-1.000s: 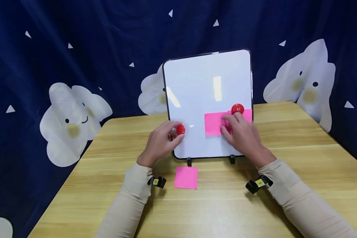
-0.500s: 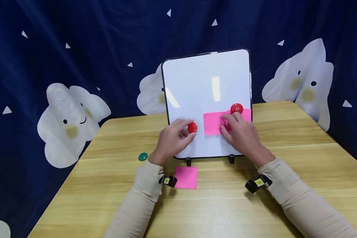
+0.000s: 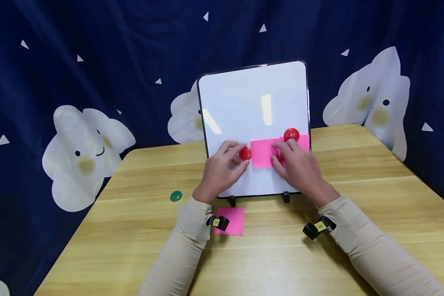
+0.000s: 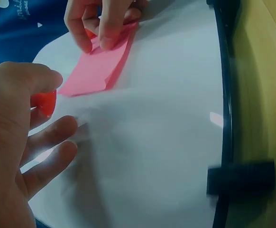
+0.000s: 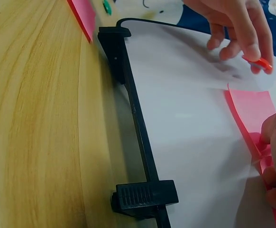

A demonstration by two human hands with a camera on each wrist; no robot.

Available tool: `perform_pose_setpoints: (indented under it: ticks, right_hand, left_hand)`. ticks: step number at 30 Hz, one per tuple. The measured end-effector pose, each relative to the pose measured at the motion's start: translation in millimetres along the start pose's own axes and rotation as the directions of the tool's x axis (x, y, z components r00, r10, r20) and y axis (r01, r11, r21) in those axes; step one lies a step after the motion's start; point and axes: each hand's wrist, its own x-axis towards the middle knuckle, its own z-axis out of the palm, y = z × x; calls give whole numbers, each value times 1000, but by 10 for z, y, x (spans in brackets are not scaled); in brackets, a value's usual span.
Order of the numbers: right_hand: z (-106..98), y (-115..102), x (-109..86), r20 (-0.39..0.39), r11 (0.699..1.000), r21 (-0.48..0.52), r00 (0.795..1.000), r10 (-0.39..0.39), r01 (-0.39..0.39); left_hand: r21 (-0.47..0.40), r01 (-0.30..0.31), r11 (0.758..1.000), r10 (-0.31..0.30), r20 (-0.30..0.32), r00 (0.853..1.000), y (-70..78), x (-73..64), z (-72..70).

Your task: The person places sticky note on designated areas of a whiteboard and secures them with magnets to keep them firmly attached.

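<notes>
My left hand (image 3: 223,168) pinches a round red magnet (image 3: 245,153) between thumb and fingers, at the left edge of a pink sticky note (image 3: 260,154) on the whiteboard (image 3: 233,107). In the left wrist view the magnet (image 4: 47,102) shows partly behind the thumb or a finger. Curled over that note's right part, my right hand (image 3: 299,168) holds it at the join with a second pink note (image 3: 304,142). Between its fingertips a pink bulge (image 5: 255,139) shows in the right wrist view; cannot tell whether it is folded paper. Another red magnet (image 3: 291,134) sits above my right hand.
The whiteboard leans upright on small black feet (image 3: 286,197) on the wooden table (image 3: 266,263). A third pink note (image 3: 237,226) lies on the table, partly under my left wrist's camera. A green magnet (image 3: 175,196) lies to the left. A dark blue curtain (image 3: 133,37) hangs behind.
My left hand has moved right across the board with the red magnet, from its left edge to the pink note. This uncovered the green magnet. My right hand has stayed at the notes.
</notes>
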Motion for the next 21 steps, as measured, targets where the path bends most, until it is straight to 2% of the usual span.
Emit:
perform_pose_setpoints:
  ticks: [7,12,21]
  right_hand:
    - [2,5,-2,-6,1000,-2,1000,-10,10]
    - [1,-7,-2,-5,1000,-7,1000,-12,12]
    - [-4,-8,-5,-9,1000,-14,1000,-14,14]
  left_hand:
    - [5,-41,999,41,-57,998,65,79,101]
    - [3,-45,999,45,-72,996,96,104,140]
    - [58,-60,997,64,-82,995,121,143,209]
